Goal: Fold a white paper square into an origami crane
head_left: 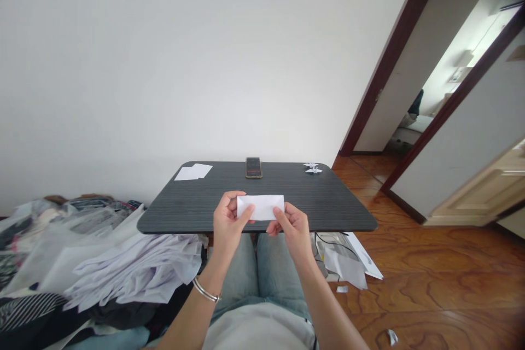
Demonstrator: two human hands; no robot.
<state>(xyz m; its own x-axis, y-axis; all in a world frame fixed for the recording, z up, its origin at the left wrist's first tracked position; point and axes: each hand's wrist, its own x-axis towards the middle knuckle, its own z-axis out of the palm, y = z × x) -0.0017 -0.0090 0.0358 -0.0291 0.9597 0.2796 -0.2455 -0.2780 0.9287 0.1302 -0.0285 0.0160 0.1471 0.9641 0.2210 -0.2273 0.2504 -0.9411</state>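
Both my hands hold a small white paper [261,206], folded into a flat rectangle, just above the near edge of the dark grey table [205,205]. My left hand [226,224] pinches its left end between thumb and fingers. My right hand [292,226] pinches its lower right corner. A silver bracelet sits on my left wrist.
On the table lie a phone [253,167] at the back middle, white paper sheets [193,172] at the back left and folded paper cranes [313,168] at the back right. A heap of white papers and clothes [123,262] lies left; papers [348,260] lie on the wooden floor; an open doorway is at right.
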